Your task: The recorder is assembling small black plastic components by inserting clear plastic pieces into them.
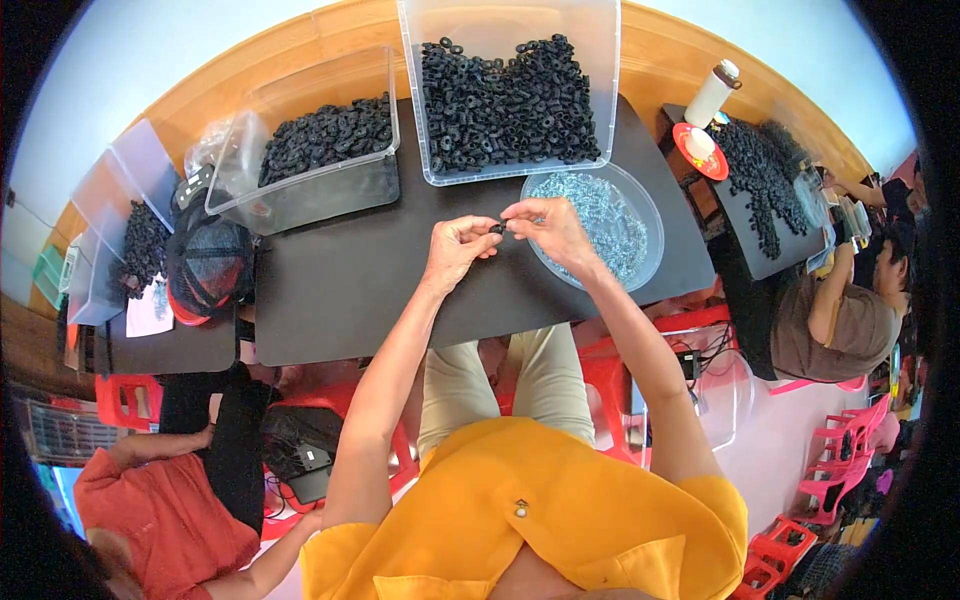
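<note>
Over the dark table, my left hand (460, 252) pinches a small black ring-shaped part (498, 228) between thumb and fingertips. My right hand (553, 233) meets it from the other side, its fingers pinched together at the part; whatever they hold there is too small to make out. Under my right wrist sits a round clear bowl (655, 245) of small, shiny, clear pieces (610, 225). Just beyond my hands, a clear plastic bin (610, 80) is heaped with black parts (505, 110) of the same sort.
A second clear bin (300, 205) of black parts stands at the table's far left. Neighbouring tables bear more loose black parts (765, 180). People in a red shirt (165, 520) and a brown shirt (830, 335) sit on either side. A bottle (713, 95) stands at far right.
</note>
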`<state>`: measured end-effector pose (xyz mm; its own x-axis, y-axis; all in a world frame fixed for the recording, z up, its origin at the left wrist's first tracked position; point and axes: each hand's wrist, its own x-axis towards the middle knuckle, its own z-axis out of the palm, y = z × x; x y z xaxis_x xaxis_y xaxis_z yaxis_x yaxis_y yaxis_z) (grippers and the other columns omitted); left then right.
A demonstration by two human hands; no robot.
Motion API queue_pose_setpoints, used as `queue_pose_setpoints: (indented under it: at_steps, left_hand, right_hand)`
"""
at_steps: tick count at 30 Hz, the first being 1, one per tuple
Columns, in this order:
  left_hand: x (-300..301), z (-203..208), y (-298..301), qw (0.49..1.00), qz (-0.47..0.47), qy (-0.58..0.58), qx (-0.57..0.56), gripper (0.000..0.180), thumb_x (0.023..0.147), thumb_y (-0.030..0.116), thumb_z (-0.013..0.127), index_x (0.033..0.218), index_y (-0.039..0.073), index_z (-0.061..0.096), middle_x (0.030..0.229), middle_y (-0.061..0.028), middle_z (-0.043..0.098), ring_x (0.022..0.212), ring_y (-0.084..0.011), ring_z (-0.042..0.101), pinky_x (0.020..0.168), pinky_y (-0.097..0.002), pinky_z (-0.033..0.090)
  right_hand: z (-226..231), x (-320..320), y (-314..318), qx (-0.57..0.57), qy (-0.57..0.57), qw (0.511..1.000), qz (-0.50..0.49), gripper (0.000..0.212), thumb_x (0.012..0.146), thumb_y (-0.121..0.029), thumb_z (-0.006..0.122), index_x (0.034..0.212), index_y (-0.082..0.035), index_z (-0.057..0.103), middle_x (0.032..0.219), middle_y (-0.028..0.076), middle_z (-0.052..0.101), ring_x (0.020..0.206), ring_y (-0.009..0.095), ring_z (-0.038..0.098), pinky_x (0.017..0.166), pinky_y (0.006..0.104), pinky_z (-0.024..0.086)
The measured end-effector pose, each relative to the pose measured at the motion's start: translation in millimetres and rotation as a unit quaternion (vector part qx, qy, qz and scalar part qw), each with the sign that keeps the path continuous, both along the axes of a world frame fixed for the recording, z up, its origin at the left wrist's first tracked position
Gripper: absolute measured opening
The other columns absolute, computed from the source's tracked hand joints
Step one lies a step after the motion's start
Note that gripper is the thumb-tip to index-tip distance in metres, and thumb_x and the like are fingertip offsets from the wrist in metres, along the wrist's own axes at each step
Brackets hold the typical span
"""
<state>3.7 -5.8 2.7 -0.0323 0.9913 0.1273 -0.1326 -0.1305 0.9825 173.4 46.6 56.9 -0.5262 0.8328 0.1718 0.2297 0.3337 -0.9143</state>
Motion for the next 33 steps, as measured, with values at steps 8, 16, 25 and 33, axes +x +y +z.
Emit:
queue_pose_setpoints:
  at_steps: [8, 16, 25, 33]
  left_hand:
    - [-1.0, 0.5, 0.9, 1.000, -0.008, -0.011, -0.006, 0.019, 0.077, 0.005, 0.066, 0.094, -0.002, 0.063, 0.076, -0.0054, 0.064, 0.062, -0.0088, 0.060, 0.055, -0.0199, 0.049]
    - [-0.9, 2.7, -1.2, 1.000, -0.016, -0.006, -0.014, 0.018, 0.079, 0.006, 0.065, 0.095, -0.002, 0.063, 0.078, -0.0048, 0.064, 0.065, -0.0088, 0.060, 0.058, -0.0197, 0.048]
    - [-0.1, -7.2, 0.6, 0.999, 0.025, 0.008, -0.018, 0.017, 0.079, 0.005, 0.064, 0.094, -0.004, 0.062, 0.076, -0.0036, 0.063, 0.063, -0.0081, 0.059, 0.056, -0.0205, 0.049]
    - [1.9, -3.0, -1.1, 0.994, 0.098, 0.050, -0.001, 0.015, 0.078, 0.004, 0.062, 0.089, -0.005, 0.064, 0.065, -0.0035, 0.062, 0.055, -0.0062, 0.057, 0.050, -0.0201, 0.046]
  right_hand:
    - [5.7, -3.5, -1.1, 0.051, -0.063, 0.997, -0.004, 0.015, 0.073, -0.004, 0.061, 0.086, 0.001, 0.065, 0.069, 0.012, 0.065, 0.062, 0.015, 0.061, 0.058, 0.0282, 0.049]
    - [18.2, -8.9, -7.1, 0.118, -0.131, 0.984, 0.009, 0.010, 0.073, -0.003, 0.058, 0.081, 0.001, 0.063, 0.070, 0.016, 0.063, 0.065, 0.027, 0.063, 0.062, 0.0338, 0.049]
    - [7.9, -26.2, -11.4, 0.286, -0.188, 0.939, -0.023, 0.005, 0.072, 0.000, 0.053, 0.076, 0.002, 0.056, 0.076, 0.017, 0.060, 0.077, 0.035, 0.058, 0.068, 0.0420, 0.047]
    - [7.5, -39.5, -14.2, 0.314, -0.285, 0.906, -0.014, 0.032, 0.057, -0.015, 0.074, 0.077, 0.000, 0.055, 0.086, 0.016, 0.059, 0.088, 0.034, 0.054, 0.075, 0.0414, 0.046]
